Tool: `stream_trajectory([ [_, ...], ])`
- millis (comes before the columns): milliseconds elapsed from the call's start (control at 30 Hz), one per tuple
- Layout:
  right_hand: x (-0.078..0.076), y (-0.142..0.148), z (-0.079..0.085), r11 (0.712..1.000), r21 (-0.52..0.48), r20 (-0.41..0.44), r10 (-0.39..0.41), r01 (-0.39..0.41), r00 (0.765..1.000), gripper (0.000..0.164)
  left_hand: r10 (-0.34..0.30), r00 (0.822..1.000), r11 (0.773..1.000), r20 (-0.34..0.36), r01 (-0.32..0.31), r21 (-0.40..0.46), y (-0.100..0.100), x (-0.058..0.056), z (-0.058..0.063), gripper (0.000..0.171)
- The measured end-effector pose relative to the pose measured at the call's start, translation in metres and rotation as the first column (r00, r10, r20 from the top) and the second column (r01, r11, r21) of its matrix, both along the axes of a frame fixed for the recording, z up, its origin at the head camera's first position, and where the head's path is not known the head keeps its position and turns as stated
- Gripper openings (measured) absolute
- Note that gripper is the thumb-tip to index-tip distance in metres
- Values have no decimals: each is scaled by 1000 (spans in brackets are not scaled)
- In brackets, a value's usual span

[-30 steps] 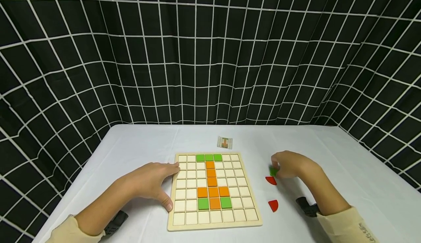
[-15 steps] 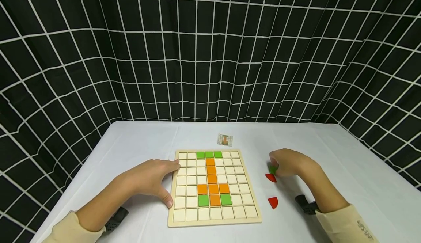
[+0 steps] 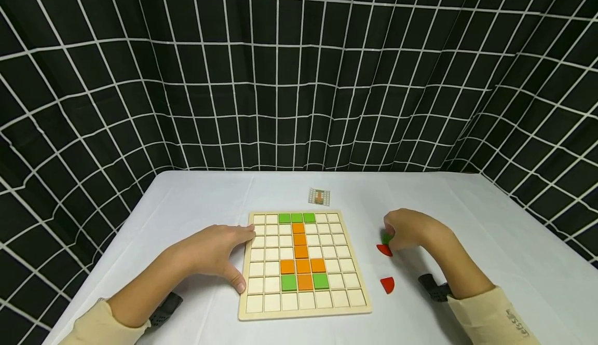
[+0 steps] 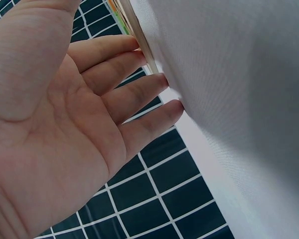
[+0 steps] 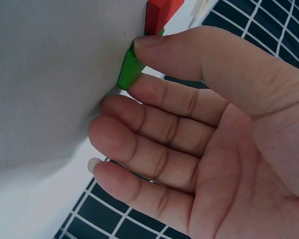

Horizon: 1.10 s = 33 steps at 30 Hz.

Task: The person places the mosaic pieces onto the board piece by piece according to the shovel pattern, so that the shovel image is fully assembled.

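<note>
A square wooden grid board (image 3: 303, 301) lies on the table, with green tiles (image 3: 296, 218) along its far row and orange tiles (image 3: 301, 252) down its middle. Green tiles also flank the lowest orange one. My left hand (image 3: 210, 251) rests against the board's left edge, thumb and fingers spread; in the left wrist view the fingers are nearly straight. To the right of the board, my right hand (image 3: 413, 229) pinches a green piece (image 5: 130, 67) at the table surface between thumb and index finger. Right beside that piece lies a red quarter-round piece (image 3: 384, 250).
Another red quarter-round piece (image 3: 388, 285) lies nearer me, right of the board. A small printed pattern card (image 3: 319, 196) sits beyond the board. A black curtain with white grid lines (image 3: 299, 75) stands behind the white table (image 3: 201, 194).
My right thumb and fingers have closed in on the green piece, which shows less now. The left hand stays at the board's edge. The whole head view has shifted slightly.
</note>
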State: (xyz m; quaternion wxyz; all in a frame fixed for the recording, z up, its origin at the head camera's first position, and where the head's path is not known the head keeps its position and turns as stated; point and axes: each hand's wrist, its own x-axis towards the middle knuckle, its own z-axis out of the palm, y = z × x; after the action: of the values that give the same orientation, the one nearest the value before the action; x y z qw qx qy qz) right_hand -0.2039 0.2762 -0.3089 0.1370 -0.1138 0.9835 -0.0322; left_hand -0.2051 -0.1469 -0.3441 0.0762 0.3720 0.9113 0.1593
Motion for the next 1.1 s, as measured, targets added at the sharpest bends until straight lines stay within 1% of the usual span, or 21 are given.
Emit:
stream_trajectory([
  [167,0,-1,1,1000,-9,-3,22,-22,1000,18,4,1000,1000,-5,-4,-7,0,-1,-1,114],
  [467,-1,-4,4,999,-26,14,23,-23,1000,16,8,1000,1000,-3,-8,-8,1,-1,2,113],
  [733,5,-12,7,995,-86,22,58,-56,998,14,8,1000,1000,-1,-8,-7,0,0,1,113],
  [867,10,-21,11,995,-81,24,66,-64,997,13,9,1000,1000,0,-9,-4,0,0,2,112],
  [1000,16,-29,16,991,-87,12,103,-102,995,15,6,1000,1000,-2,-6,-1,0,0,1,112],
  [1100,20,-35,18,983,-102,-11,150,-150,989,14,7,1000,1000,0,-7,1,0,0,1,112],
])
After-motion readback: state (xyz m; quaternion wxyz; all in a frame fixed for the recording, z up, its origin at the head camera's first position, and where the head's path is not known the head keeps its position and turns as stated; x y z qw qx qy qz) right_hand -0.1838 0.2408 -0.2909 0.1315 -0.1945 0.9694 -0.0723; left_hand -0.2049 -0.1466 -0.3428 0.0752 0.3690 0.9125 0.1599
